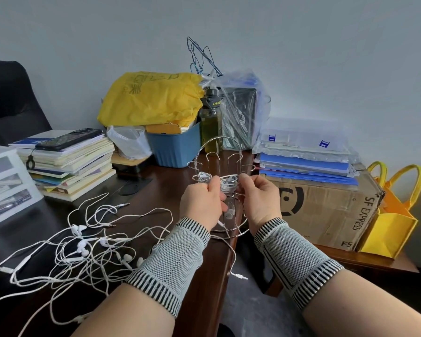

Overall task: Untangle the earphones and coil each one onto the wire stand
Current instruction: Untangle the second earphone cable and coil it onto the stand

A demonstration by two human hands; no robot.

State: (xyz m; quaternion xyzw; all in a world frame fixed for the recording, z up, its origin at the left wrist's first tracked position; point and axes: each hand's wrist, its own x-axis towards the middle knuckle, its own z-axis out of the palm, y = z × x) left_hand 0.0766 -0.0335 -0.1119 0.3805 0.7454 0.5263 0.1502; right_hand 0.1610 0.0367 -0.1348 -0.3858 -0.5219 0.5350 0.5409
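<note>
Both hands are up at the wire stand [219, 190], which sits at the right edge of the dark tabletop [156, 190]. The left hand [201, 203] has its fingers curled in against the stand's near side, apparently pinching a white cord, though the exact hold is hidden behind the knuckles. The right hand [259, 198] pinches the same area from the other side, thumb and forefinger closed near the coiled earphone [226, 184] already wound on one of the stand's arms. Another small bundle [202, 177] sits on the arm to the left of it.

The step in hand looks like finishing this coil. To do it well, keep the cord lightly taut with one hand while the other guides each turn flat beside the last, then tuck the loose end under a turn so it cannot spring off. One cord trails off the tabletop edge with its plug [240, 276] hanging; gather it before it snags.

The tangled earphones [83, 249] still lie in a loose heap on the tabletop to the left, so most of the task remains
</note>
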